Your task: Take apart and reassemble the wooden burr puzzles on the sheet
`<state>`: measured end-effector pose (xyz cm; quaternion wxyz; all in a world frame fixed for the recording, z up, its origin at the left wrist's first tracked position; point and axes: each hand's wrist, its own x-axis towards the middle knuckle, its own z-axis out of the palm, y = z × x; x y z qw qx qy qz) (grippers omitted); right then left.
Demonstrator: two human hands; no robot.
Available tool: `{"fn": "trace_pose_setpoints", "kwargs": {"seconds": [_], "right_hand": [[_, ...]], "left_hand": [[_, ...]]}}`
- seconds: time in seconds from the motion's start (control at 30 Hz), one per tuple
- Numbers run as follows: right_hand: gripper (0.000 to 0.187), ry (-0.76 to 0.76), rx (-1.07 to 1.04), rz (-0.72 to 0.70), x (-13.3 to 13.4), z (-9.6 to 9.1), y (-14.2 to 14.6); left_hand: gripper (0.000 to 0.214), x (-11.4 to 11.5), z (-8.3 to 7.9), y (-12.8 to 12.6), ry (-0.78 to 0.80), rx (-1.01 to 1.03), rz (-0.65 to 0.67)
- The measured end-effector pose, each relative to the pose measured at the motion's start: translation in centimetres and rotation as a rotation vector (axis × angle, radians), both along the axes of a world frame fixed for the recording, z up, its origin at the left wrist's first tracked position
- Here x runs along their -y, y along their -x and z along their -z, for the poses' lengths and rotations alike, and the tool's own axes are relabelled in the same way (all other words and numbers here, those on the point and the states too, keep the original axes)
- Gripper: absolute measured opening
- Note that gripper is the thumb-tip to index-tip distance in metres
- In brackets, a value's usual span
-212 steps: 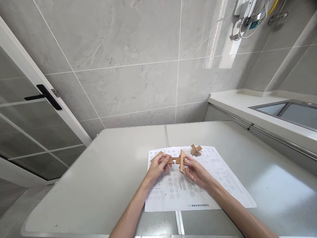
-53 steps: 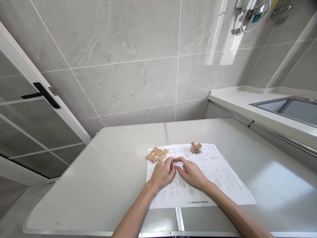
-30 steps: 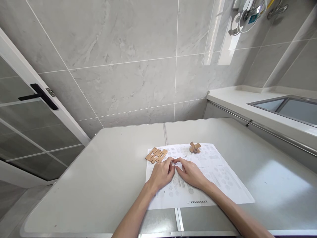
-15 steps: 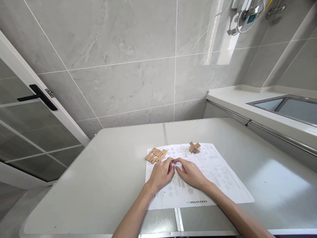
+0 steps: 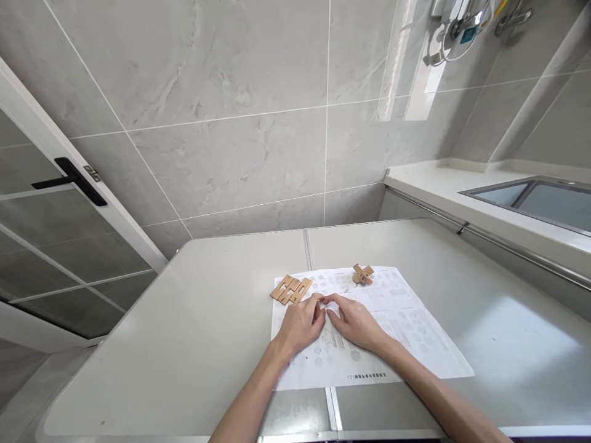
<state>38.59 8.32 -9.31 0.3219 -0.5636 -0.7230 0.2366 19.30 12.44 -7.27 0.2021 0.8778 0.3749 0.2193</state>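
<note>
Probably the main risk from here is a disturbance of the wooden parts by the sheet beneath them: both hands rest on the printed paper (image 5: 415, 344), so if either one drags or slides, the paper could shift over the smooth desk (image 5: 207, 320) and carry the parts along. The left hand (image 5: 303, 322) could also knock the row of flat wooden pieces (image 5: 290, 282) apart with a small forward push, since its knuckles are so near; whether they touch, I cannot tell. That row lies just ahead of the left hand and a little to its left, partly over the paper's edge. The interlocked wooden cluster (image 5: 362, 275) sits beyond the right hand (image 5: 356, 321), slightly to its right, its arms jutting outward; a careless brush from that hand might tip or loosen it. Both hands are loosely curled, thumbs apart from the index fingers, their fingertips meeting or nearly so. Neither shows anything in its grasp, though the space under the palms is hidden.
</note>
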Motion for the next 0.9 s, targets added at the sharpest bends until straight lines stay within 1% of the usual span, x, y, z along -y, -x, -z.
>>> {"fn": "trace_pose_setpoints", "kwargs": {"seconds": [0.23, 0.37, 0.47, 0.63, 0.7, 0.8, 0.9], "right_hand": [[0.024, 0.009, -0.024, -0.001, -0.1, -0.1, 0.0], [0.02, 0.042, -0.108, 0.028, -0.1, -0.3, 0.2], [0.022, 0.101, -0.241, 0.091, -0.2, -0.6, 0.1], [0.038, 0.227, -0.589, 0.173, -0.9, -0.9, -0.5], [0.039, 0.211, -0.674, 0.23, -1.1, -0.9, -0.9], [0.035, 0.14, -0.749, 0.325, -1.3, -0.6, -1.3], [0.04, 0.097, -0.804, 0.395, -1.3, -0.3, -1.5]], "left_hand": [[0.02, 0.0, 0.1, 0.0, -0.007, 0.002, 0.002], [0.021, 0.0, 0.2, 0.0, -0.022, -0.013, -0.003], [0.023, 0.0, 0.2, 0.0, -0.041, -0.041, -0.009], [0.026, 0.0, 0.2, -0.1, -0.056, -0.055, -0.011], [0.025, 0.0, 0.3, -0.1, -0.056, -0.055, -0.015], [0.024, -0.1, 0.4, -0.1, -0.057, -0.043, -0.007], [0.024, -0.1, 0.4, -0.1, -0.051, -0.024, 0.002]]}}
